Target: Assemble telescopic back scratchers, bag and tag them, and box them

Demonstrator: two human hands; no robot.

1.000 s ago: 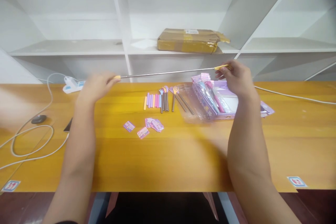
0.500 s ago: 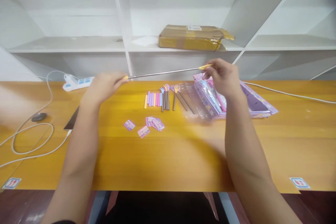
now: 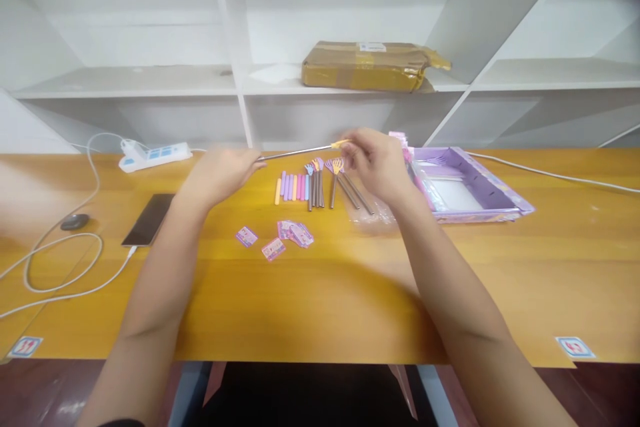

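Note:
A thin metal telescopic back scratcher [image 3: 299, 152] with a yellow head spans the gap between my hands, above the table. My left hand [image 3: 225, 173] is closed around its left end. At the other end, the fingers of my right hand [image 3: 377, 163] pinch the yellow head, mostly hiding it. Below lie several back scratchers with small hand-shaped heads, such as a yellow one [image 3: 337, 167], their metal rods pointing toward me. Beside them is a row of coloured handle sleeves [image 3: 291, 187] in yellow, purple, pink and blue. Small printed cards [image 3: 295, 232] lie nearer to me.
An open purple box [image 3: 493, 197] stands at the right, with plastic packaging [image 3: 373, 215] beside it. A phone [image 3: 149, 220], a mouse [image 3: 75, 222], cables and a white power strip [image 3: 156, 156] are at the left. A taped cardboard box [image 3: 367, 67] sits on the shelf.
My hands have come closer together, and the rod between them looks shorter. My right hand moved left and my left hand moved slightly right. More of the purple box and the phone shows.

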